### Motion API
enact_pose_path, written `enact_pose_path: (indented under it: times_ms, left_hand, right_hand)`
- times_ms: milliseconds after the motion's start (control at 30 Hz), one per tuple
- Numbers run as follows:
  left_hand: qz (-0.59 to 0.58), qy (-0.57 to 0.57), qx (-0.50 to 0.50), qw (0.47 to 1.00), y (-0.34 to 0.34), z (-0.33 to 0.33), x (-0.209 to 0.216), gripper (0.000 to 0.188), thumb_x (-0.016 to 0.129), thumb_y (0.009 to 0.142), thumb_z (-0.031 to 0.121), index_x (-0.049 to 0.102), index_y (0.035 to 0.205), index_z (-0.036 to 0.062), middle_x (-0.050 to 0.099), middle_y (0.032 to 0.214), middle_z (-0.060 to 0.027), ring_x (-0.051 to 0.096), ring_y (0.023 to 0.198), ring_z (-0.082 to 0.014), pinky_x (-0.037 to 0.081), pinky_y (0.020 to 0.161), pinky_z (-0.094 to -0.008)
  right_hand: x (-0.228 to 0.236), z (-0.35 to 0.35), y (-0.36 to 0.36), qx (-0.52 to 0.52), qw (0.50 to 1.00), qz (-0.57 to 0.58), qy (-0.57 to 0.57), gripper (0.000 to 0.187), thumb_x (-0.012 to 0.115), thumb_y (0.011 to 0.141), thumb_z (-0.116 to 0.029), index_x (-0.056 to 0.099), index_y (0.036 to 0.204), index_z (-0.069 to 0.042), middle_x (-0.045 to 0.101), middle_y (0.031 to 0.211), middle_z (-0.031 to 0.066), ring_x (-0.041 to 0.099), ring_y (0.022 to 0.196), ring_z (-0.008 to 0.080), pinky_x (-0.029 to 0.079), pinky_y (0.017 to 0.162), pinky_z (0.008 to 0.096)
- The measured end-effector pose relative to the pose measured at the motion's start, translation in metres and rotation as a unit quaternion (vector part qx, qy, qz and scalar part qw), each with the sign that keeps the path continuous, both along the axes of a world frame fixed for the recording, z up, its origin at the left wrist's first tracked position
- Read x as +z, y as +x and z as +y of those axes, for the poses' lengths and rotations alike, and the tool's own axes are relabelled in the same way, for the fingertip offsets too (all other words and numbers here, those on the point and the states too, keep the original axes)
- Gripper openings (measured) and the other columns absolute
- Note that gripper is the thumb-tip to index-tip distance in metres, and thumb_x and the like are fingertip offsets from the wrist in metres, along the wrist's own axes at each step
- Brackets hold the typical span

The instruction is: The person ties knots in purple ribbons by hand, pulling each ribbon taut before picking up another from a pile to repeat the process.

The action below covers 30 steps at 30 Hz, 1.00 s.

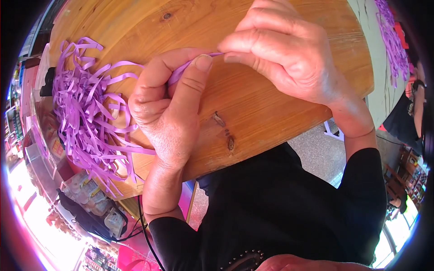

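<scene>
Filling most of the view, a brown wooden table [280, 117] is spreading out, its grain and dark knots [230, 142] showing clearly; at its right, a white surface with dark veins [379, 92] is appearing, and a second bunch of purple ribbons [392, 45] is lying over it; below the table edge, a grey speckled floor [312, 149] is showing.

At the table's left, a large loose pile of purple ribbons [86, 117] is lying, many strips curling toward the left hand [167, 108]; this hand is pressing thumb and index finger together upon one purple ribbon [181, 72], which is passing along inside the index finger; the right hand [289, 54] is holding a narrow part of the same ribbon, its thumb and index finger being closed upon it; a short piece is stretching between the fingertips, above the wood, the two hands being slightly apart.

The person is wearing a black top [275, 207]; at the right rim, another person's arm [419, 97] is appearing; at lower left, a black cable [145, 235] is curving downward.
</scene>
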<state>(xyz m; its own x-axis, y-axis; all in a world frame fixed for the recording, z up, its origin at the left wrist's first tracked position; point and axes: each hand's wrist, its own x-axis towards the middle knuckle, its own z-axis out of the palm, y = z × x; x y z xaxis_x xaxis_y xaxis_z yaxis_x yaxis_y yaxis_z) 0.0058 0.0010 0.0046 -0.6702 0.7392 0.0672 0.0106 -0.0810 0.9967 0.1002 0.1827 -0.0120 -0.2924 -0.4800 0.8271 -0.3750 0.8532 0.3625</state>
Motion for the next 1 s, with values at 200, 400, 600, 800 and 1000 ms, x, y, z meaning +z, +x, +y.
enact_pose_path:
  times_ms: [200, 400, 600, 800, 1000]
  left_hand:
    - [-0.036, 0.125, 0.063, 0.99, -0.057, -0.017, 0.01, 0.003, 0.06, 0.084, 0.001, 0.062, 0.083, 0.0018, 0.052, 0.058, 0.0021, 0.038, 0.049, 0.0002, 0.026, 0.042, -0.0152]
    - [-0.016, 0.058, 0.065, 0.996, -0.019, -0.004, -0.005, 0.009, 0.065, 0.08, -0.003, 0.064, 0.088, 0.0003, 0.06, 0.074, 0.0021, 0.049, 0.065, -0.0017, 0.038, 0.06, -0.0131]
    - [-0.012, 0.033, 0.041, 0.999, -0.011, -0.003, 0.0, 0.01, 0.065, 0.08, -0.003, 0.064, 0.09, 0.0004, 0.06, 0.076, 0.0028, 0.05, 0.068, -0.0014, 0.039, 0.063, -0.0129]
    - [-0.038, 0.042, -0.009, 0.998, -0.01, -0.005, 0.0, 0.01, 0.065, 0.081, -0.003, 0.063, 0.09, 0.0002, 0.061, 0.078, 0.0024, 0.05, 0.068, -0.0007, 0.039, 0.061, -0.0128]
    - [-0.021, 0.016, 0.0, 1.0, -0.009, -0.001, -0.001, 0.01, 0.065, 0.08, -0.003, 0.065, 0.091, -0.0002, 0.061, 0.076, 0.0024, 0.05, 0.068, -0.0011, 0.039, 0.061, -0.0134]
  right_hand:
    - [0.048, -0.02, 0.021, -0.247, 0.877, -0.278, -0.305, 0.004, 0.062, 0.078, -0.002, 0.062, 0.081, -0.001, 0.057, 0.073, 0.0086, 0.054, 0.07, 0.0237, 0.042, 0.064, 0.0318]
    - [0.061, -0.034, 0.029, -0.205, 0.826, -0.298, -0.433, 0.011, 0.065, 0.079, 0.0, 0.064, 0.09, 0.001, 0.062, 0.081, 0.0108, 0.059, 0.072, 0.0212, 0.045, 0.062, 0.0261]
    - [0.053, -0.037, 0.027, -0.045, 0.818, -0.338, -0.463, 0.025, 0.068, 0.079, -0.005, 0.064, 0.103, 0.002, 0.065, 0.089, 0.0114, 0.06, 0.077, 0.0209, 0.048, 0.062, 0.0257]
    - [0.012, -0.042, 0.021, -0.039, 0.857, -0.307, -0.413, 0.017, 0.064, 0.079, -0.007, 0.065, 0.096, -0.007, 0.06, 0.079, 0.0075, 0.061, 0.076, 0.0241, 0.048, 0.064, 0.0332]
    - [0.021, -0.044, 0.023, -0.083, 0.829, -0.377, -0.405, 0.007, 0.058, 0.083, 0.001, 0.062, 0.088, -0.001, 0.058, 0.079, 0.0054, 0.057, 0.071, 0.0164, 0.046, 0.064, 0.0273]
